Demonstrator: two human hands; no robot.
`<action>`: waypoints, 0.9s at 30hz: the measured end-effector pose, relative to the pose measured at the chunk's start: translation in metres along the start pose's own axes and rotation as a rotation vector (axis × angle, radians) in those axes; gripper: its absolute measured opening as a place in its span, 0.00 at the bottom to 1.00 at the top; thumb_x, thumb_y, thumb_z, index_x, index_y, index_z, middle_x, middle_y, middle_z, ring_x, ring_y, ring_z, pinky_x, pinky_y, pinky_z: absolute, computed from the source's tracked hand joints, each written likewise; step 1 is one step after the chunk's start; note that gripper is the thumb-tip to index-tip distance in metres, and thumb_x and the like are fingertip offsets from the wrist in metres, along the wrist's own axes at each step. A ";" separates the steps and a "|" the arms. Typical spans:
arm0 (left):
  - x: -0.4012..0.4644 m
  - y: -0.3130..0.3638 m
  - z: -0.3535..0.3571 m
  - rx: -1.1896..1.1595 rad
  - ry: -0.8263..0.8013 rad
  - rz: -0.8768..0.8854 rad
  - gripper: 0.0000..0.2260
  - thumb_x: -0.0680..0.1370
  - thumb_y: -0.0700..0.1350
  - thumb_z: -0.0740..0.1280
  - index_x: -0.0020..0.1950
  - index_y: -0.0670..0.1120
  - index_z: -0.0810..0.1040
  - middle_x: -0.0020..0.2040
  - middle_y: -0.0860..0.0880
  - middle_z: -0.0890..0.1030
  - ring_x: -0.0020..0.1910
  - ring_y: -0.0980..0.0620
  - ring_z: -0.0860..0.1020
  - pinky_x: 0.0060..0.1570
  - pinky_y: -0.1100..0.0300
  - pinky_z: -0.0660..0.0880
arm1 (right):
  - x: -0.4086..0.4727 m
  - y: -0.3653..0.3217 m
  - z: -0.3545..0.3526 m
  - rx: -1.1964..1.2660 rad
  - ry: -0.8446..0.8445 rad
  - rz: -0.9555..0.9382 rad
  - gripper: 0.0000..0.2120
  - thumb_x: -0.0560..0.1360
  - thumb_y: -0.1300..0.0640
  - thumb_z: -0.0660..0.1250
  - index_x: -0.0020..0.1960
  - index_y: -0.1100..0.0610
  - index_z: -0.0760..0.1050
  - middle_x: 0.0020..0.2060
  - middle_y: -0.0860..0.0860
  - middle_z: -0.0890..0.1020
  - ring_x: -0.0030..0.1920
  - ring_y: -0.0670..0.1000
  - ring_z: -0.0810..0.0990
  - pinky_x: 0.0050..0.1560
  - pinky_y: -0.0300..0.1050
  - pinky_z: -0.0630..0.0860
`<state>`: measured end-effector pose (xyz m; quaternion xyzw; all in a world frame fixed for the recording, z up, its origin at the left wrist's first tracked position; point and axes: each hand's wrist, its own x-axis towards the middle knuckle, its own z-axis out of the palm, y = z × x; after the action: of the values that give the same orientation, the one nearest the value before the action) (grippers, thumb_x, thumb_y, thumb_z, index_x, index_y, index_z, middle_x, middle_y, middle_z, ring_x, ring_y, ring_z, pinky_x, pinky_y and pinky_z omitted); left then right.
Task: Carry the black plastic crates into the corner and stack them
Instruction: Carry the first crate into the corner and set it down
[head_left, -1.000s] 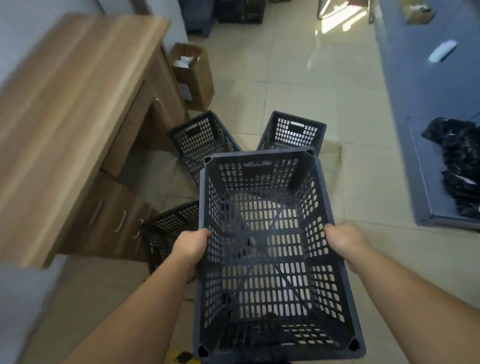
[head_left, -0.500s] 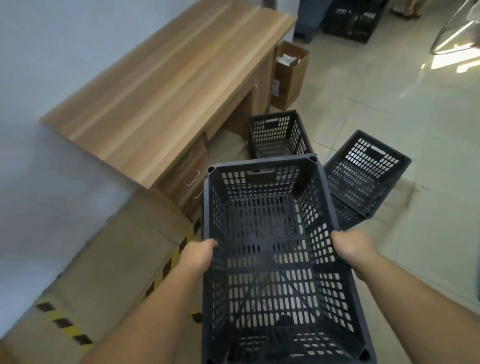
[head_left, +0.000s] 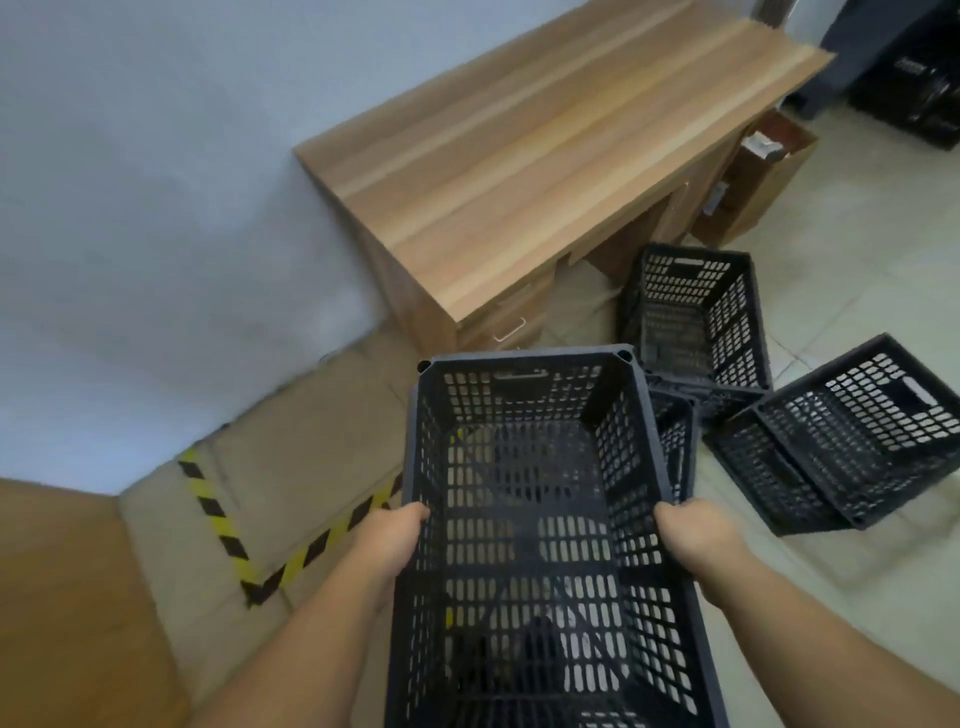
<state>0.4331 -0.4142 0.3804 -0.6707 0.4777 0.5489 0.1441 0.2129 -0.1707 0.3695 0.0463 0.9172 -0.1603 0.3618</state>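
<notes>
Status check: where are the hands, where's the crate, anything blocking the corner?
Left hand and right hand grip carried crate by its sides. Taped corner ahead, bare. Other crates lie right, off path.

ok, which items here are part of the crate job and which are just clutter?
Job: held black crate, gripped by left hand and right hand; upright crate by the desk; tipped crate on the floor.

Clutter: wooden desk; cardboard box; hazard tape.
</notes>
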 end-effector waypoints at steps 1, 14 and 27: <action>0.000 -0.006 -0.007 -0.017 0.020 -0.020 0.18 0.82 0.53 0.68 0.66 0.42 0.80 0.52 0.41 0.88 0.51 0.40 0.86 0.51 0.46 0.81 | -0.001 -0.007 0.006 -0.018 -0.017 -0.019 0.18 0.81 0.52 0.60 0.55 0.66 0.79 0.56 0.64 0.83 0.57 0.65 0.81 0.56 0.51 0.77; 0.027 -0.077 -0.115 -0.314 0.177 -0.112 0.18 0.83 0.52 0.67 0.67 0.42 0.81 0.51 0.41 0.88 0.51 0.40 0.86 0.48 0.51 0.81 | -0.035 -0.127 0.099 -0.188 -0.139 -0.209 0.18 0.78 0.49 0.63 0.54 0.64 0.80 0.50 0.62 0.84 0.51 0.64 0.82 0.57 0.56 0.81; 0.105 -0.081 -0.257 -0.448 0.221 -0.145 0.13 0.84 0.50 0.67 0.55 0.41 0.84 0.51 0.41 0.88 0.50 0.42 0.85 0.39 0.56 0.73 | -0.069 -0.287 0.203 -0.289 -0.167 -0.304 0.19 0.79 0.49 0.62 0.58 0.63 0.80 0.51 0.60 0.84 0.52 0.62 0.82 0.59 0.60 0.80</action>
<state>0.6455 -0.6085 0.3536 -0.7742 0.3076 0.5527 -0.0220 0.3373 -0.5064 0.3514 -0.1584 0.8938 -0.0831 0.4112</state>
